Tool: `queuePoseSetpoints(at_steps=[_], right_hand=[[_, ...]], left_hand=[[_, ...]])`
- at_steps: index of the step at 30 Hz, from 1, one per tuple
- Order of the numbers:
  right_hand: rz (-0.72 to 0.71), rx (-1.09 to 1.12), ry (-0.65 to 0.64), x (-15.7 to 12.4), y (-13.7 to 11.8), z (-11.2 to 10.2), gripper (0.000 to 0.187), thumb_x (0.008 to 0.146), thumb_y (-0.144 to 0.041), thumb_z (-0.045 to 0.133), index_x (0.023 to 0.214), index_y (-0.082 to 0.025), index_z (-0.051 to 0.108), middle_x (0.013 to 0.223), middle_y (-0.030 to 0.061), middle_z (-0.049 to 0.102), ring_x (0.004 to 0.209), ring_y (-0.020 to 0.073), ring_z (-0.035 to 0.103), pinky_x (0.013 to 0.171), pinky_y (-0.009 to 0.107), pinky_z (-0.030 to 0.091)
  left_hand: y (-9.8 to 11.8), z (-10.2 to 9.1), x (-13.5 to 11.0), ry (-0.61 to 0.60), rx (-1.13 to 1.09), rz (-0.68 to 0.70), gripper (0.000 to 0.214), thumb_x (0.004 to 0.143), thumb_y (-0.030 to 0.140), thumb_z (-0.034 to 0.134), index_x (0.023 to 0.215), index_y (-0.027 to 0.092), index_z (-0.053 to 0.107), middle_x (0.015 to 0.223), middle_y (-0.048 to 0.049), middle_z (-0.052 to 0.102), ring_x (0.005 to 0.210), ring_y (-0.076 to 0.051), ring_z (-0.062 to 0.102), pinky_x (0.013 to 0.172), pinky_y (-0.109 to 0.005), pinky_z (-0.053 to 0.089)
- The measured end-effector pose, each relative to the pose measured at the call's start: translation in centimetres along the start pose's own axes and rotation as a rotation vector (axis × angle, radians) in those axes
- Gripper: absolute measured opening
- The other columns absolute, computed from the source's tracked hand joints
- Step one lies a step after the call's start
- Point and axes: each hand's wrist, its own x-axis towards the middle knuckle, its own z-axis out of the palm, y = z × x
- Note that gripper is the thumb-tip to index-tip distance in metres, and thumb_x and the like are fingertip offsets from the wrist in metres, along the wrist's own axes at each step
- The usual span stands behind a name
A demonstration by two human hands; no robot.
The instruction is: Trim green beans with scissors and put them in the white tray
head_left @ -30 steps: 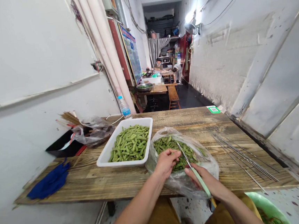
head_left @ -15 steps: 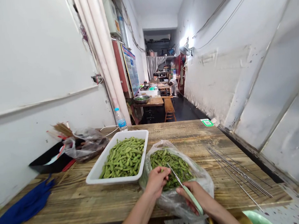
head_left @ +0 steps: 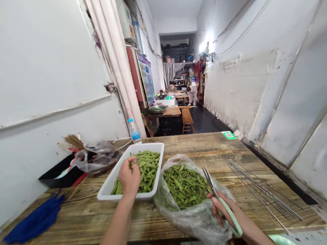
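Note:
My left hand [head_left: 129, 177] is over the white tray [head_left: 103, 192], its fingers curled together above green edamame pods [head_left: 149, 162]. Whatever is between those fingertips, if anything, is too small to make out. A pair of scissors [head_left: 229, 213] with pale green handles is held in my right hand [head_left: 224, 208]. Its blades point up and away, slightly parted, by the right side of a clear plastic bag [head_left: 186, 219]. Inside the open bag lies a heap of darker edamame pods [head_left: 186, 185], right of the tray.
Several metal skewers [head_left: 265, 190] lie at the table's right. A blue cloth [head_left: 36, 221], a black box [head_left: 56, 175] and a crumpled plastic bag [head_left: 102, 154] are at the left. A water bottle [head_left: 135, 132] stands behind the tray. Two people are far back in the room.
My left hand has moved from beside the scissor tips over the bag to above the tray on the left. My right hand, with the scissors, has shifted slightly right.

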Motion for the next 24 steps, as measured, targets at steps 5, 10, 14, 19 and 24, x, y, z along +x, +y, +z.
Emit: queuePoseSetpoints(at_steps=[5,10,14,19,24], right_hand=[[0.025,0.012,0.021,-0.3,0.7,-0.1,0.056,0.074,-0.068,0.05,0.099,-0.018,0.054,0.061,-0.004,0.048,0.044,0.0087,0.043,0.04,0.023,0.036],[0.062,0.004,0.099,-0.6,-0.2,-0.5,0.059,0.068,-0.07,0.053,0.096,-0.018,0.055,0.059,-0.0039,0.048,0.043,0.0098,0.043,0.041,0.024,0.036],[0.073,0.019,0.104,-0.8,0.2,-1.0,0.059,0.068,-0.069,0.054,0.097,-0.018,0.055,0.059,-0.0042,0.048,0.044,0.0103,0.044,0.041,0.024,0.036],[0.081,0.033,0.087,-0.6,1.9,-1.4,0.055,0.071,-0.067,0.054,0.098,-0.019,0.056,0.059,-0.0045,0.048,0.043,0.0098,0.043,0.041,0.024,0.036],[0.101,0.056,0.093,-0.5,2.9,-1.3,0.057,0.069,-0.066,0.056,0.1,-0.019,0.056,0.058,-0.0049,0.048,0.042,0.0089,0.043,0.039,0.022,0.035]], left_hand=[[-1.6,1.1,2.2,-0.391,0.398,0.106,0.036,0.085,0.033,0.04,0.109,0.015,0.061,0.115,-0.0137,0.063,0.111,-0.029,0.054,0.097,-0.047,0.036],[-0.4,2.4,0.3,-0.453,0.454,0.184,0.037,0.088,0.033,0.04,0.114,0.017,0.06,0.125,-0.0143,0.057,0.119,-0.029,0.048,0.105,-0.055,0.022],[2.4,3.1,-2.2,-0.493,0.391,0.267,0.032,0.086,0.029,0.046,0.111,0.02,0.062,0.127,-0.0125,0.056,0.122,-0.028,0.045,0.107,-0.053,0.016],[5.6,4.4,-5.8,-0.64,0.187,0.429,0.025,0.083,0.023,0.05,0.102,0.025,0.067,0.124,-0.0076,0.059,0.121,-0.025,0.046,0.109,-0.05,0.013],[7.1,7.0,-10.3,-0.931,0.004,0.709,0.027,0.083,0.016,0.048,0.097,0.027,0.068,0.111,-0.0056,0.066,0.118,-0.023,0.048,0.11,-0.049,0.006]])
